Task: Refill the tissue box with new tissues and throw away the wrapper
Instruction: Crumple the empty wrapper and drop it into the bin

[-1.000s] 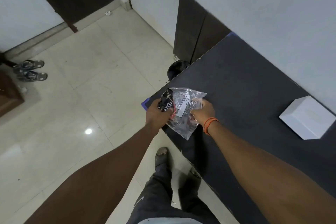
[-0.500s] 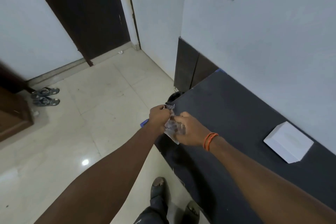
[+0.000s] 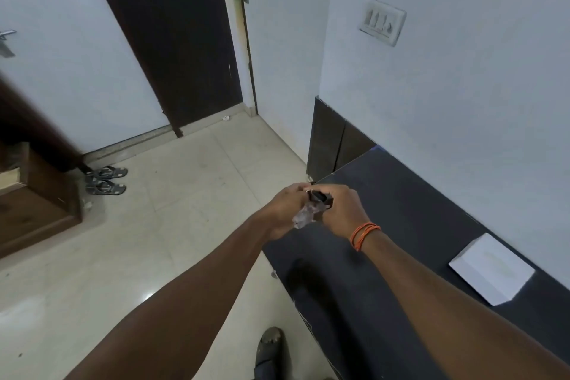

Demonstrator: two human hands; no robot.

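A crumpled clear plastic wrapper [image 3: 306, 213] with a dark printed part is squeezed between both hands, above the left end of the dark table [image 3: 410, 225]. My left hand [image 3: 285, 210] grips it from the left and my right hand [image 3: 339, 210], with an orange thread on the wrist, grips it from the right. Most of the wrapper is hidden by the fingers. The white tissue box [image 3: 492, 268] rests on the table by the wall, well to the right of both hands.
A dark door [image 3: 163, 40] stands at the back, a switch plate [image 3: 382, 21] on the right wall. Sandals [image 3: 105, 179] lie on the tiled floor near a wooden cabinet [image 3: 34, 200]. A dark panel [image 3: 333, 136] stands behind the table's end. My foot [image 3: 270, 345] is beside the table.
The wrapper was spread out and flat a second ago; both hands have crushed it into a small wad. The view has tilted upward, showing more of the door and wall.
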